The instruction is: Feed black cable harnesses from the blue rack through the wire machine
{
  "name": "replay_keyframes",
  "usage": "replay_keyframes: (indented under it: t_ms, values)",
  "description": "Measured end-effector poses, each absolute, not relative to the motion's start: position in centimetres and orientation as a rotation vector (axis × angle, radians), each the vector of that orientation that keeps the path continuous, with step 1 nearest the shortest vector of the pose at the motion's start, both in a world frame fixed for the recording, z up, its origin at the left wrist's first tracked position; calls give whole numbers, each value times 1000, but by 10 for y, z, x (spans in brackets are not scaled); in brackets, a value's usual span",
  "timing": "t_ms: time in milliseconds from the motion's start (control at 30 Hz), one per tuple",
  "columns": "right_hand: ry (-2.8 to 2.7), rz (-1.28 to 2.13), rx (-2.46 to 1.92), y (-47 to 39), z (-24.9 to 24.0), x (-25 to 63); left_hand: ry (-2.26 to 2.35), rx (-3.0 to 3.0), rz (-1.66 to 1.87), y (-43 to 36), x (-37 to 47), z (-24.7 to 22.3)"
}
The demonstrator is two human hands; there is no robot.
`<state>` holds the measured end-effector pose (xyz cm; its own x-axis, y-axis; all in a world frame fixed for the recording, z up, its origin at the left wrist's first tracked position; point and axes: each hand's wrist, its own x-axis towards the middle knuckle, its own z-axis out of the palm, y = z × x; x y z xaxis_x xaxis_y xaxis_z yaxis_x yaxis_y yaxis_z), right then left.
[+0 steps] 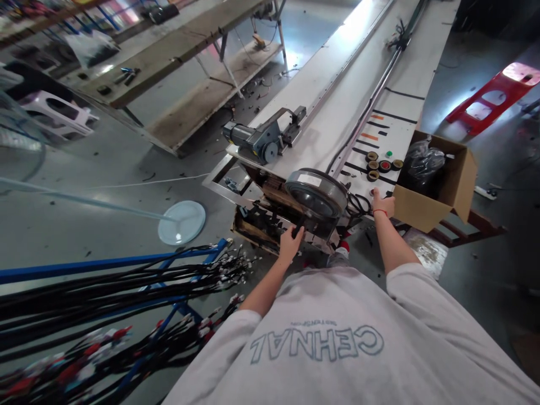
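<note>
My left hand (pixel 290 243) is closed at the front end of the long white worktable (pixel 320 135), just below a round dark machine part (pixel 316 194) with a white label. A dark, narrow piece shows at its fingertips, too small to name. Over the table's right corner, my right hand (pixel 383 205) has its fingers curled together; what they hold, if anything, is hidden. Beside it lie black-handled scissors (pixel 358 205). Several tape rolls (pixel 372 175) sit just beyond, near black and orange strips (pixel 370 136) on the tabletop.
An open cardboard box (pixel 436 208) with a dark plastic bag stands to the right. A grey motor unit (pixel 257 139) is mounted at the table's left edge. Bundles of black cables (pixel 169 281) hang on a blue rack at left. A red stool (pixel 493 98) stands farther right.
</note>
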<state>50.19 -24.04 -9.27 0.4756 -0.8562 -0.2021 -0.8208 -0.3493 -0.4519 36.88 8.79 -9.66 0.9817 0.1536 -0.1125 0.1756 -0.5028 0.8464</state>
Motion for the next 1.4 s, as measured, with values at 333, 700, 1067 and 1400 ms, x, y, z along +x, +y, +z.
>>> replay_keyframes:
  t_ms: [333, 700, 1067, 1400]
  values:
    - [1387, -86, -2229, -241, -93, 504, 257, 2114, -168, 125, 308, -102]
    - [1384, -80, -2257, -243, -97, 505, 195, 1980, -118, 88, 343, -82]
    - [1369, -79, -2192, -243, -95, 502, 89, 1992, -112, 92, 367, -75]
    - [420, -258, -2405, -201, -38, 557, 116, 1677, -254, 87, 376, -80]
